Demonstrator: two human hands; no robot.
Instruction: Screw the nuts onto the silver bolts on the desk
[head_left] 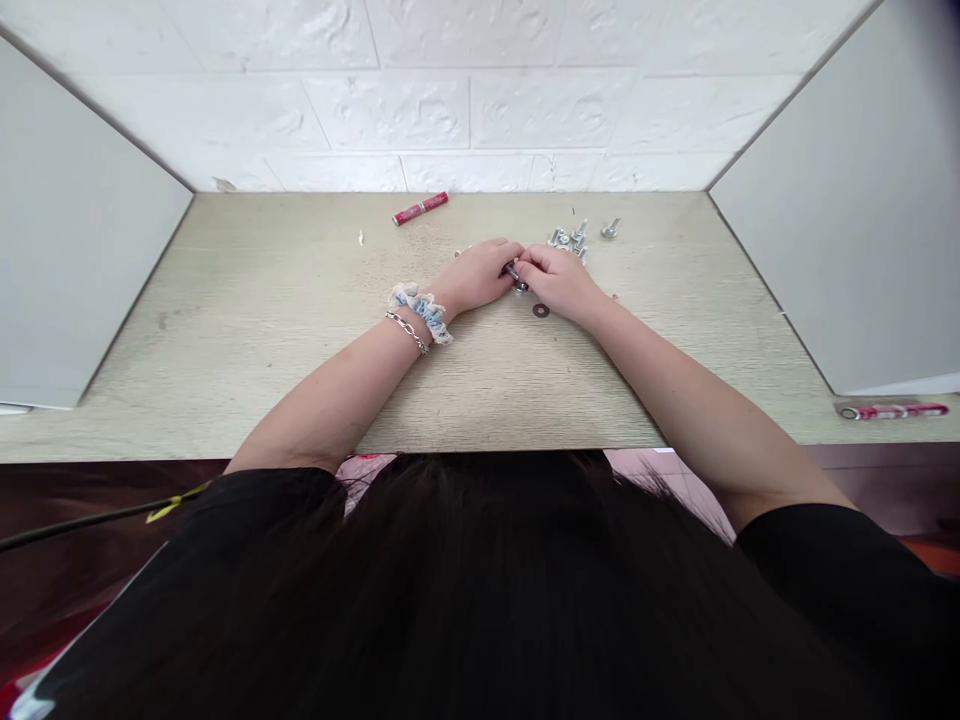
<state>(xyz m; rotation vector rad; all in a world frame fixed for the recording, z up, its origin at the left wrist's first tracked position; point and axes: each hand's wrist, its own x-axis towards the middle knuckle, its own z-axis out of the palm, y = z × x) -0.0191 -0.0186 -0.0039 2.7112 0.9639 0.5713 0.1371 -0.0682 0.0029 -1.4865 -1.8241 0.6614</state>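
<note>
My left hand (pixel 482 272), with a lace scrunchie and a chain bracelet at its wrist, is closed around a small metal bolt (pixel 513 272). From the other side the thumb and fingers of my right hand (pixel 559 278) pinch at the same bolt. The fingers cover part of it, so whether a nut or washer sits on it I cannot tell. Just below my right hand a dark flat washer (pixel 541 311) lies on the table. Beyond that hand stands a cluster of silver bolts (pixel 576 237) with washers, partly hidden by it. One more bolt (pixel 611 229) lies apart to the right.
The wooden table (pixel 285 330) ends at a white brick-pattern wall (pixel 480 110), with grey panels on both sides. A red tube (pixel 420 208) lies near the wall. A second red tube (pixel 892 411) lies at the front right edge. Small scraps (pixel 361 237) dot the surface.
</note>
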